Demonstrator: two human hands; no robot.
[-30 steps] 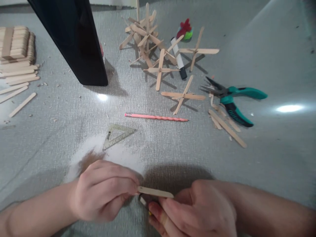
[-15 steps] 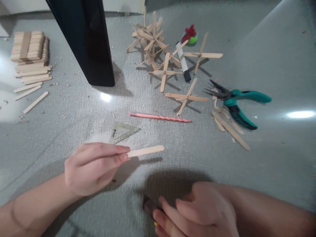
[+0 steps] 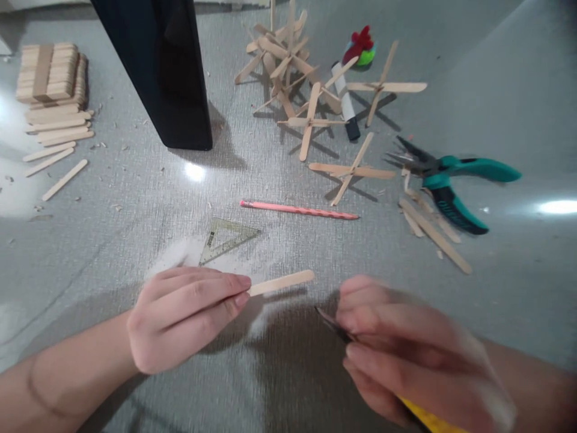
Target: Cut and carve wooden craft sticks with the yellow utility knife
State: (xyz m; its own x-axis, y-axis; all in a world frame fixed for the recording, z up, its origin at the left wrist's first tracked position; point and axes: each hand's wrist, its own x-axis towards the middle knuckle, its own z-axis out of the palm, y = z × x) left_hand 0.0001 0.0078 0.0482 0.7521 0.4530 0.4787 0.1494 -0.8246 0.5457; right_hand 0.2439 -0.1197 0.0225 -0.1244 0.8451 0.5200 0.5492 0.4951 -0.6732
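Note:
My left hand (image 3: 189,319) pinches one end of a wooden craft stick (image 3: 283,282), whose rounded free end points right, just above the table. My right hand (image 3: 406,355), smeared by motion, is closed around a yellow and black utility knife (image 3: 428,418). The thin dark blade pokes out toward the stick's free end without touching it. Beyond my left hand lies a clear triangular set square (image 3: 228,237), and past it a pink pencil (image 3: 300,210).
Stacked craft sticks (image 3: 51,72) lie at the left, near a dark upright slab (image 3: 162,78). Crossed stick pieces (image 3: 288,60) pile up at the back, by a marker (image 3: 346,102) and red-green fuzzy things (image 3: 360,48). Teal-handled pliers (image 3: 451,177) rest on the right among wood scraps (image 3: 435,234).
My right hand has risen and moved right, bringing the knife blade into view near the stick. My left hand, with the craft stick, has shifted slightly right. The camera view has shifted a little.

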